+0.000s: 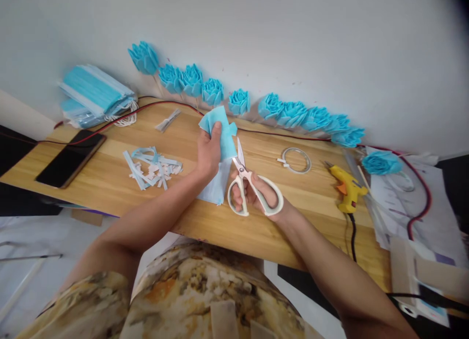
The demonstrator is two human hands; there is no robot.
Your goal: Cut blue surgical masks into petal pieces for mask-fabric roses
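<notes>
My left hand (209, 152) grips a piece of blue mask fabric (227, 142), thumb on top, held above the table. Its edges look cut, and a small flap sticks out at the right. In my right hand (252, 192) are white-handled scissors (241, 169), fingers through the loops. The blades are parted, with one against the lower edge of the fabric. Beneath my hands a paler blue piece (217, 185) lies on the table. Left of my left forearm is a heap of cut strips and scraps (156, 168).
Blue fabric flowers (240, 101) line the wall. A stack of masks (97, 90) and a phone (71, 158) lie left. Thin strips (168, 119), a tape roll (296, 160), and a yellow glue gun (346, 185) lie on the table (256, 236). A red-black cable (269, 132) runs along the back.
</notes>
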